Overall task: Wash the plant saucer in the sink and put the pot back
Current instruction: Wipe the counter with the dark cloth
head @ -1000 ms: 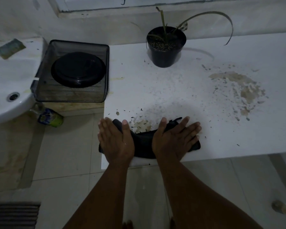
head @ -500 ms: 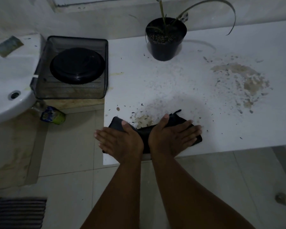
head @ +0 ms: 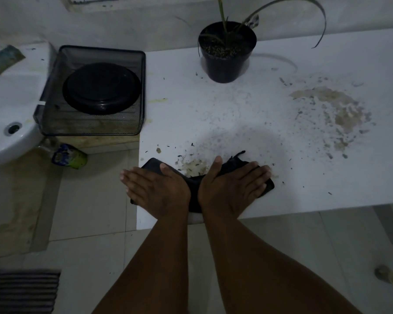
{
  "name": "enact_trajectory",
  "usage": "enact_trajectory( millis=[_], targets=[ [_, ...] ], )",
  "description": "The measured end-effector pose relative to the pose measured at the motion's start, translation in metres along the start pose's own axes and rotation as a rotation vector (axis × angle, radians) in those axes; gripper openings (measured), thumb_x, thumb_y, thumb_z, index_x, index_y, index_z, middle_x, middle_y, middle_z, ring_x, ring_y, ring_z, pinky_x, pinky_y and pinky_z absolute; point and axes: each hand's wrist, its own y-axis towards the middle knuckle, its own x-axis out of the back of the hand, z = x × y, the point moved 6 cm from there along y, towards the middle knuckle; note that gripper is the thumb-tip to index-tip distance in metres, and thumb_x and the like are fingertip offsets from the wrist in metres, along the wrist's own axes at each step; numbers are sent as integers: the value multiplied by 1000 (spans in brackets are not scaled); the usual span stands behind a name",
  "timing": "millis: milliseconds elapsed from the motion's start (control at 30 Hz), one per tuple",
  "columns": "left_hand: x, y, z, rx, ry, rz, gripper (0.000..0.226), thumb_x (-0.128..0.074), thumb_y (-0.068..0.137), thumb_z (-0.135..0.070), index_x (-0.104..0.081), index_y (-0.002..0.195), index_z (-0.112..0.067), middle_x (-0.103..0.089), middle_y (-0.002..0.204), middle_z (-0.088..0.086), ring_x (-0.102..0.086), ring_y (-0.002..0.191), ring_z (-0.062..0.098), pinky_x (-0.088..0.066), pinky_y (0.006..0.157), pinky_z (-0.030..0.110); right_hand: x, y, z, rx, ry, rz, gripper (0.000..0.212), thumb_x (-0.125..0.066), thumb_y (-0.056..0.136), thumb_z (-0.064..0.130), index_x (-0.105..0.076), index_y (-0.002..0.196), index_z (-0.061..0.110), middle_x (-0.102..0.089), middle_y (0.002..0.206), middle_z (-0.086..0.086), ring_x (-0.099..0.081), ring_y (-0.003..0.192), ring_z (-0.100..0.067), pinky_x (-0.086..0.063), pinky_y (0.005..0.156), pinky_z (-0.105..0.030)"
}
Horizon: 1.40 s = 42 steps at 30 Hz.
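The black plant saucer (head: 101,88) lies upside down in a dark mesh tray (head: 55,123) beside the white sink (head: 7,96). The black pot (head: 227,53) with a thin green plant stands on the white counter (head: 327,177) at the back. Near the counter's front edge a black cloth (head: 194,186) lies flat. My left hand (head: 156,189) presses on its left part with straight fingers pointing left. My right hand (head: 232,184) presses on its right part, fingers spread toward the right.
Soil crumbs and a brown muddy patch (head: 336,114) cover the counter's right side; a smaller smear (head: 193,166) lies just behind the cloth. A green-blue packet (head: 69,156) sits on the floor under the sink. A striped mat (head: 21,291) lies at bottom left.
Both hands stay flat on the cloth. My left hand has turned, its fingers swinging from forward to pointing left, sliding over the counter's left edge. The cloth bunched slightly in the middle.
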Motion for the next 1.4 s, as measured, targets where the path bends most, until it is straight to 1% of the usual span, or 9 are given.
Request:
enact_trajectory(
  millis=[67,167,333,567,767,933,1133,1267,1400],
  targets=[
    [-1,1,-1,-40,24,8,82,-15,102,-54,-9,160,4,-3,170,21,1,159,30,2,127,44,-1,2,1,32,-23,46,100,-10,96,74,-3,161,-1,5,169,-21,9,157,-31,5,127,-47],
    [-3,4,-3,-131,63,47,84,-13,104,-59,-7,161,2,-1,170,19,3,159,27,3,127,43,-1,3,3,95,-61,103,101,-8,95,76,-1,161,0,8,169,-21,13,157,-30,8,127,-46],
    [-3,9,-7,-271,121,35,83,-17,105,-59,-13,160,3,-10,169,21,-4,158,29,-4,127,45,2,7,7,206,-76,109,99,-13,97,74,-8,161,-1,1,169,-22,6,158,-31,3,127,-47],
    [-8,14,-10,-363,135,83,81,-14,106,-59,-10,161,0,-7,170,19,-1,159,27,-2,128,45,1,10,9,308,-102,122,97,-17,99,73,-14,160,-2,-5,169,-23,0,158,-33,-4,128,-48],
    [-9,14,-14,-436,140,137,78,-16,107,-56,-9,162,-1,-5,171,18,1,159,27,0,128,44,0,11,10,353,-112,178,99,-10,97,76,-8,161,0,1,170,-21,6,158,-31,2,128,-46],
    [-12,17,-20,-523,142,168,81,-9,104,-58,-6,162,-2,-2,171,17,2,159,27,1,128,43,0,12,11,384,-104,215,98,-8,97,76,-4,162,2,5,170,-19,11,157,-28,5,127,-44],
    [-19,21,-29,-614,139,214,82,-7,103,-59,-5,162,-3,1,171,14,6,159,22,3,128,41,-2,15,16,420,-91,217,99,-9,97,76,-8,162,2,2,170,-19,9,158,-28,3,128,-44],
    [-22,24,-35,-678,133,243,83,-5,101,-61,-5,163,-5,2,172,12,8,158,20,5,128,39,-6,19,20,444,-99,273,98,-9,97,76,-5,162,4,6,170,-17,13,157,-25,7,127,-42],
    [-23,25,-42,-737,114,298,80,-6,101,-59,-1,163,-7,6,172,10,11,158,18,9,127,35,-6,21,26,492,-104,268,97,-9,97,75,-7,162,3,3,170,-18,10,158,-26,6,128,-42]
  ],
)
